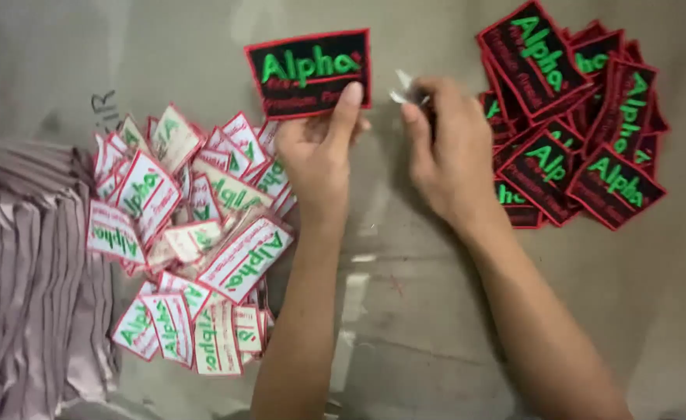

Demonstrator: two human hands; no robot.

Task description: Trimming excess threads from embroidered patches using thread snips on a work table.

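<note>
Left hand [319, 148] is holding a black patch [309, 72] face-up, fingers [348, 105] clamped on its lower edge, thumb on the front. Patch is lying long axis nearly level, just at 12 o'clock of that hand. Right hand [445, 152] is sitting close at 3 o'clock of it, fingers pinched together on a small pale scrap [402, 87]. Heap of face-down patches [187, 233] at 9 o'clock; heap of face-up black patches [584, 124] at 2 o'clock. Grey desk [405, 311] underneath; stacked pinkish fabric [24, 272] at far left.
</note>
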